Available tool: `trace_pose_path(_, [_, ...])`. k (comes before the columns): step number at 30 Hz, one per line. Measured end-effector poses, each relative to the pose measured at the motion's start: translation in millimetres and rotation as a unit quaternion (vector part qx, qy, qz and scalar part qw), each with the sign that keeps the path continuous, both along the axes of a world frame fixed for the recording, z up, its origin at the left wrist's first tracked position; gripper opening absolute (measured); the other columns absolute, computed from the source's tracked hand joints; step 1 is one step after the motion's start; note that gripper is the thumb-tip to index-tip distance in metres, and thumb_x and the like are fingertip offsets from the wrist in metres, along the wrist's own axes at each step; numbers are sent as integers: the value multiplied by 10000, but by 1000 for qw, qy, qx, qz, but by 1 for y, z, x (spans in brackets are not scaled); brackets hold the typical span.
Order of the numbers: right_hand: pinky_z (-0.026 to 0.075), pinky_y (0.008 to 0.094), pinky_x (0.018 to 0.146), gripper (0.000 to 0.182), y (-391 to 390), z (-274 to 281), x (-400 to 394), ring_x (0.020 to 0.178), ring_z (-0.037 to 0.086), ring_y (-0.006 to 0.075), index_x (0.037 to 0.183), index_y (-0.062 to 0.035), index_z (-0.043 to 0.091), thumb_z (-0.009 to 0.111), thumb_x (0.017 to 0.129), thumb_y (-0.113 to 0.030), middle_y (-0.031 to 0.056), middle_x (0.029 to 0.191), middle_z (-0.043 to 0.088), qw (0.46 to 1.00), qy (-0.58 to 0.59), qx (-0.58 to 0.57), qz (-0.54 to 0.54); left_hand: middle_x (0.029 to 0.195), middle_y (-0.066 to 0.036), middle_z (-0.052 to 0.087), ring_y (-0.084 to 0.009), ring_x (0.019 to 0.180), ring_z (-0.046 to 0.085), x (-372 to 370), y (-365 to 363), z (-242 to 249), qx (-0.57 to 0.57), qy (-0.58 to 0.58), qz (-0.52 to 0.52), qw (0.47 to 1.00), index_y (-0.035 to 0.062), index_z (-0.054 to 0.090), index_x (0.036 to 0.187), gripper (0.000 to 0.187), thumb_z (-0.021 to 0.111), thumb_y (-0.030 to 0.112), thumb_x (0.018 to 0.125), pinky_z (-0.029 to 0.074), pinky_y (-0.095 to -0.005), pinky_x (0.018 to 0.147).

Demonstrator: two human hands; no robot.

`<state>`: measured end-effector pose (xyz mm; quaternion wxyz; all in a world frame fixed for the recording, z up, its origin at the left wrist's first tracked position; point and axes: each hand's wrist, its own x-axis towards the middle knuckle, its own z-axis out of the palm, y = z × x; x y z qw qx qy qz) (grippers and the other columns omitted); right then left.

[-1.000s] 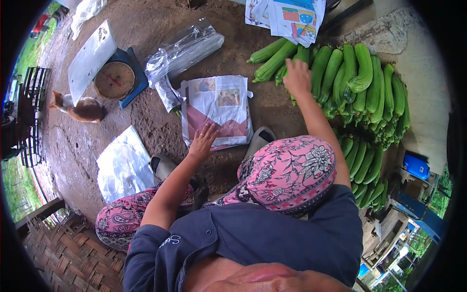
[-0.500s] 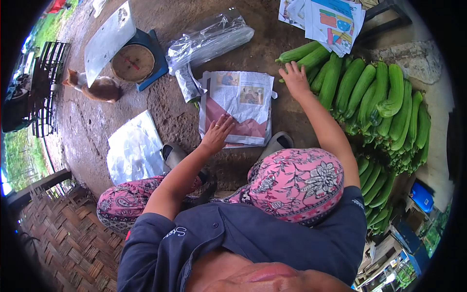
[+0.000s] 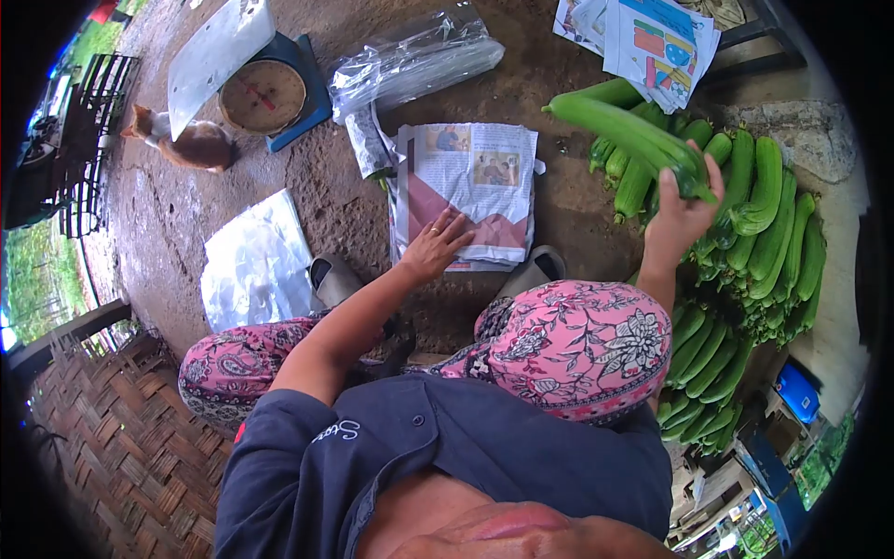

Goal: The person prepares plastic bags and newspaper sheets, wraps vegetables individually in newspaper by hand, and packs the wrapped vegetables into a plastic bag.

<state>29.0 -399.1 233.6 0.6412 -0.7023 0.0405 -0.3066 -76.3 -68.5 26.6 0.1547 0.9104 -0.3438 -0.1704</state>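
Note:
My right hand (image 3: 684, 210) is wrapped round the stem end of a long green gourd (image 3: 633, 133), lifted over the pile of green gourds (image 3: 768, 224) at the right. Flat on a stack of newspaper sheets (image 3: 475, 172), between my feet, lies my left hand (image 3: 438, 244), its fingers spread and nothing held. Just left of the stack, a wrapped bundle (image 3: 371, 144) shows a bit of green at its lower end.
Clear plastic bags (image 3: 419, 70) lie beyond the newspaper, near a blue scale (image 3: 305, 102). A cat (image 3: 191, 144) sits at the left. White plastic sheets (image 3: 256, 256) are by my left foot. Printed papers (image 3: 652, 51) rest at the top right, beside a dark wooden frame (image 3: 745, 33).
My right hand has moved right and now holds a gourd raised from the pile. My left hand stays on the newspaper. The whole view has shifted slightly.

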Motion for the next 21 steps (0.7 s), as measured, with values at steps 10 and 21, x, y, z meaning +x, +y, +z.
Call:
trace_pose_path(10, [567,445,758,246,63,-194,-92,915,641,248,1077,-96,561,628,893,-245,93,1015,634,765,386,501,123,1317,-141,460,-321,1182,499,-24,-18,8,55,22,-22,998,88,448,1353,563,542,109,799,426,-410,987])
trace_pose_path(21, [422,441,914,377,51,-179,-95,1119,503,227,1172,-120,533,685,845,-234,56,1205,555,819,527,206,91,773,-73,598,-261,799,615,-3,6,22,-58,-49,-32,997,87,562,741,66,560,147,768,499,-393,725])
